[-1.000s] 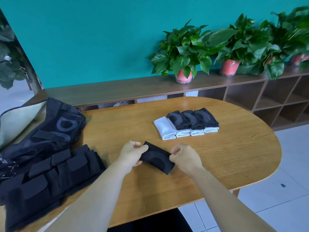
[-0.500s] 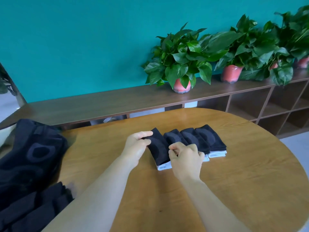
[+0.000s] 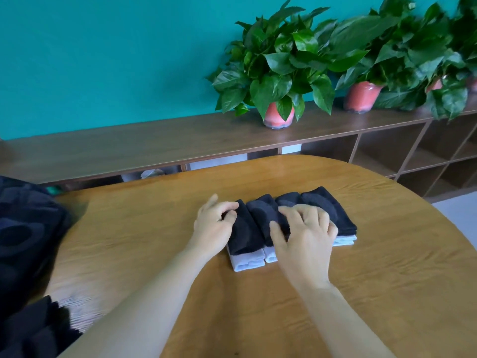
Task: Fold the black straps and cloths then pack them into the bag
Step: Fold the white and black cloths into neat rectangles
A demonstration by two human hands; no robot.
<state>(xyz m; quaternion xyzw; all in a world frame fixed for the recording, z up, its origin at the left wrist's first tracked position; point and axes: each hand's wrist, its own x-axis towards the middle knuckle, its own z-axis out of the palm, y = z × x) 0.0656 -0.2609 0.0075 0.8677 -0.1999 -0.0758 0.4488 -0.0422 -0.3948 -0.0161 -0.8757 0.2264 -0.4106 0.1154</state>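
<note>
Leftmost folded black cloth gripped by left hand; right hand pressed flat, fingers spread, on the row mid-table.

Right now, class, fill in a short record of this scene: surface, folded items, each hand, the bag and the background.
surface: oval wooden table
folded items: four folded black cloths in a row, each on a folded white cloth
left hand: fingers curled on the leftmost black cloth
right hand: spread flat, pressing the middle of the row
bag: large black fabric bag at the table's left edge
background: potted green plants on a long wooden shelf, teal wall
</note>
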